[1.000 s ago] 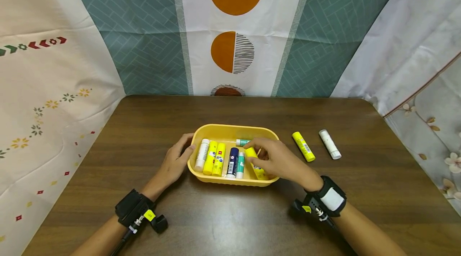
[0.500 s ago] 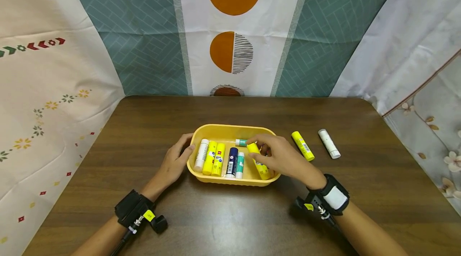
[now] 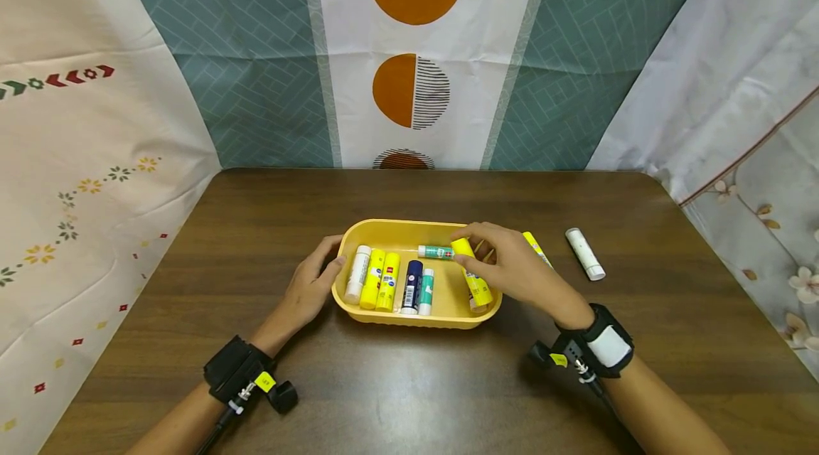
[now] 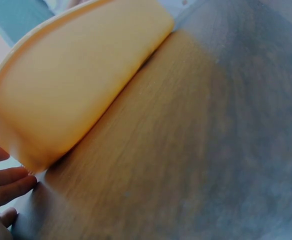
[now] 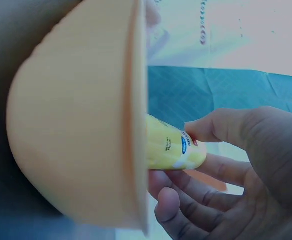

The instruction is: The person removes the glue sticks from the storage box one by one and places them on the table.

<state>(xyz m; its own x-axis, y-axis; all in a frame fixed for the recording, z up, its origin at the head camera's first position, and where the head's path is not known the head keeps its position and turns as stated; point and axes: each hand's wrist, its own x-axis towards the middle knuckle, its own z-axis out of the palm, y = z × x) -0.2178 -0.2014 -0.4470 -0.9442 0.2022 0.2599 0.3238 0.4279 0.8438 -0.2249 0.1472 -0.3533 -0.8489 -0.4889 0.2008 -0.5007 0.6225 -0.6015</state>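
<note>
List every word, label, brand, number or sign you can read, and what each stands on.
None reads with certainty:
Bright-yellow cylindrical tube in the right hand: sideways lettering, too blurred.
Navy-blue cylindrical tube in the yellow plastic tray: label too small.
Small yellow tag by the black left wristband: lettering too small.

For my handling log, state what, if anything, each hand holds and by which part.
The right hand holds a yellow glue stick by its raised upper end; the left hand rests against the left end of the yellow basket.
</note>
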